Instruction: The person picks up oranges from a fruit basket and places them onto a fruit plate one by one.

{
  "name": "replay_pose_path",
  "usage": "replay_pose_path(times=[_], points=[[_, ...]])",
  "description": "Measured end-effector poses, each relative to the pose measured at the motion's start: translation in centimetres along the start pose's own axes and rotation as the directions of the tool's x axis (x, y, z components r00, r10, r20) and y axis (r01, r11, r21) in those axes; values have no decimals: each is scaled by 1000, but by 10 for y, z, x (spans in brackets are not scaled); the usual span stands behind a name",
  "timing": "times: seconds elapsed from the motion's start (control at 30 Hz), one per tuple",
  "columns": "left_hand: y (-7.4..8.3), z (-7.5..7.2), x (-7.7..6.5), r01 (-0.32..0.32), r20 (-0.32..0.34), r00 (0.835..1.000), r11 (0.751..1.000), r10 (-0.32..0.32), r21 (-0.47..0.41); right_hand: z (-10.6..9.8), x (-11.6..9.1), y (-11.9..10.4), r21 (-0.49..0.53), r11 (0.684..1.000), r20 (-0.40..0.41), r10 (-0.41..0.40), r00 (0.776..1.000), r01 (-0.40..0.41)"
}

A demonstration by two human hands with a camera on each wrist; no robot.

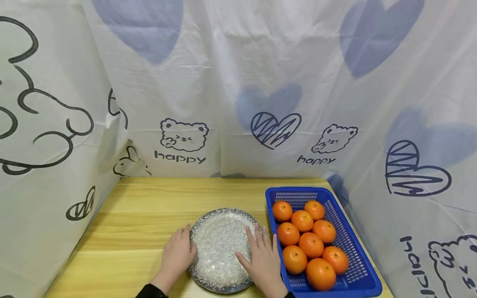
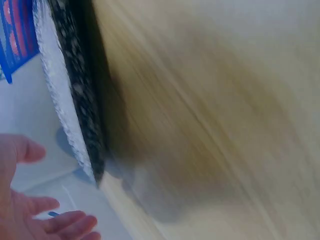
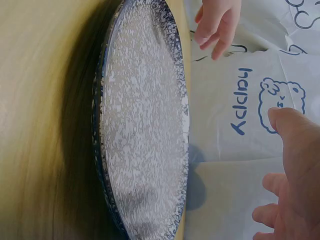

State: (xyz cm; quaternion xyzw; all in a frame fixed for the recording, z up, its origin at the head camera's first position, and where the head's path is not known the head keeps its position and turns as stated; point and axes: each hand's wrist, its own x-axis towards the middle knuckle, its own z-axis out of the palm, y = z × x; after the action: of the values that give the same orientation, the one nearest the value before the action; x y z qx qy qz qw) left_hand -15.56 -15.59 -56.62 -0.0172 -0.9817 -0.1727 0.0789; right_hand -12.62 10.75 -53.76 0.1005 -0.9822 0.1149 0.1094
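A round speckled grey plate [image 1: 221,248] with a dark rim lies on the wooden table, and both hands are at its sides. My left hand [image 1: 178,251] is by the plate's left edge, its fingers loosely extended and nothing held. Over the plate's right part is my right hand [image 1: 263,260], fingers spread and straight. In the left wrist view the left fingers [image 2: 70,225] appear apart from the plate's edge [image 2: 82,95]. The right wrist view shows the right hand [image 3: 295,175] with relaxed fingers, beside the plate [image 3: 145,120].
A blue plastic basket [image 1: 355,248] with several oranges [image 1: 311,245] stands right of the plate, close to the right hand. White cloth [image 1: 231,54] printed with hearts and bears hangs behind and at both sides. The wooden table [image 1: 149,211] extends to the left.
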Motion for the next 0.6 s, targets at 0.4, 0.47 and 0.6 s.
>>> replay_pose_path(times=[0.4,0.47,0.6], points=[[-24,17,11,221,251,957,929,-147,-298,-35,-5,10,28,998,65,-55,996,54],[-27,17,12,225,257,955,921,-146,-316,-46,-6,14,39,996,88,-79,993,76],[-31,16,12,226,265,954,916,-140,-331,-67,-9,21,60,989,145,-142,979,134]])
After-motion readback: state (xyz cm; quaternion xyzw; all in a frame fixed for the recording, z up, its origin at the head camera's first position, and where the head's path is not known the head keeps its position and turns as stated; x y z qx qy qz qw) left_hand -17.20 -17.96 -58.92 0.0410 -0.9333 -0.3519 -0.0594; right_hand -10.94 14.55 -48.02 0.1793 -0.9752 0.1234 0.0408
